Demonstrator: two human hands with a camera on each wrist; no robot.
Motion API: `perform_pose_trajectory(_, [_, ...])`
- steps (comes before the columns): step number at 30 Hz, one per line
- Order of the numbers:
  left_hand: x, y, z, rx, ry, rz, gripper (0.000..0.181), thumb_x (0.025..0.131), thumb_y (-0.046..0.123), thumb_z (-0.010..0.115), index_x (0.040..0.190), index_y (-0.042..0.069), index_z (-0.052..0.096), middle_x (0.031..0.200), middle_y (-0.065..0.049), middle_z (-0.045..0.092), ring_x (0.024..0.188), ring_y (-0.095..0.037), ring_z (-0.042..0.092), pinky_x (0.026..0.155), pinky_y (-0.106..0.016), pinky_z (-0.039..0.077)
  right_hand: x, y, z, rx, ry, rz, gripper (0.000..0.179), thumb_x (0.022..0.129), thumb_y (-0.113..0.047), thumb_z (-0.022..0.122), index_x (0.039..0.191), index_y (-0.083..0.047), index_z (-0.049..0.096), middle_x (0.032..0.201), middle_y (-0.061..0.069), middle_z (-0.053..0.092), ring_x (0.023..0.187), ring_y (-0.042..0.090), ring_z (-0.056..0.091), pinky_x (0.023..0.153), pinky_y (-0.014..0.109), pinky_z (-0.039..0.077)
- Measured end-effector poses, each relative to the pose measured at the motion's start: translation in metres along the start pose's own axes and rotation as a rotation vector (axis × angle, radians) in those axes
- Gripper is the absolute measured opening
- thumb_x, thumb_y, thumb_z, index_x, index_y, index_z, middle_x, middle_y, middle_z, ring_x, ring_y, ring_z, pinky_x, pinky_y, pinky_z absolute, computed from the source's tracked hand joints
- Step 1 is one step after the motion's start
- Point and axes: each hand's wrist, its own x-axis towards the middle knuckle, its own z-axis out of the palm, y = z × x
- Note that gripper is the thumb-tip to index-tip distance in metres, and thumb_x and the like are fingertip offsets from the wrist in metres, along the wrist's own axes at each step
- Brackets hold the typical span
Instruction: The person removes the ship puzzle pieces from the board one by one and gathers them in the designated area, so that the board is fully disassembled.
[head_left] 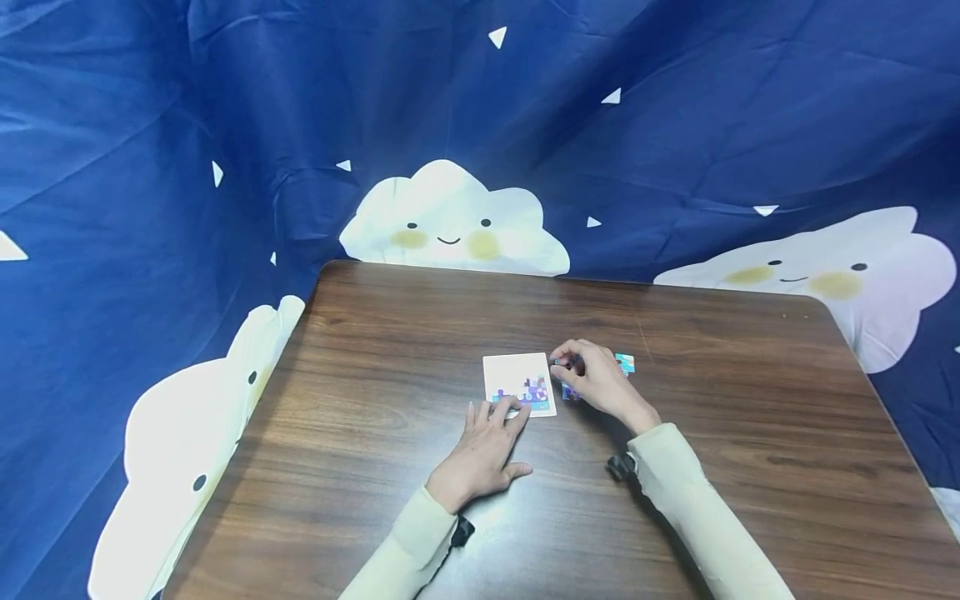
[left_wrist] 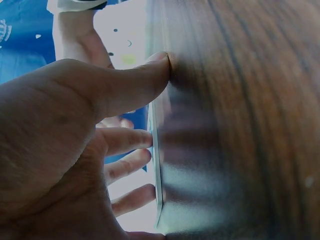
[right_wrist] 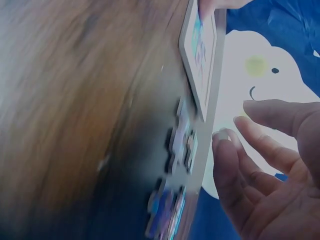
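Observation:
A white puzzle board lies on the table, its lower part filled with purple and blue jigsaw pieces. My left hand rests its fingertips on the board's near edge, fingers straight; in the left wrist view, the thumb touches the tabletop beside the board's thin edge. To the right of the board, my right hand hovers over loose puzzle pieces and partly hides them. The right wrist view shows its thumb and fingers loosely bent and apart, with nothing between them, above several flat pieces.
Another loose piece lies just beyond the right hand. The brown wooden table has rounded far corners. Behind it hangs a blue curtain printed with white clouds. A black wrist device is beside the right sleeve.

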Motion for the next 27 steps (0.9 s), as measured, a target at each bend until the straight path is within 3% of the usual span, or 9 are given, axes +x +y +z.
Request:
perform_pose_trajectory(10, [0.0,0.0,-0.002,0.001,0.003,0.004,0.088,0.088,0.046,0.08,0.16,0.014,0.04,0.156,-0.006,0.04,0.141,-0.036,0.043,0.118,-0.073,0.033,0.007,-0.011,0.019,0.018,-0.103,-0.002,0.023,0.097,-0.016,0.074,0.118,-0.007,0.072,0.107,0.008,0.072,0.085,0.016,0.062,0.074,0.027,0.049])
perform_pose_trajectory(27, [0.001,0.0,-0.002,0.007,-0.002,-0.001,0.089,0.088,0.047,0.079,0.161,0.013,0.039,0.157,-0.006,0.039,0.144,-0.038,0.041,0.118,-0.072,0.033,0.007,-0.013,0.025,0.016,-0.094,0.011,0.025,0.092,-0.016,0.08,0.114,-0.007,0.074,0.107,0.008,0.073,0.082,0.015,0.062,0.074,0.026,0.048])
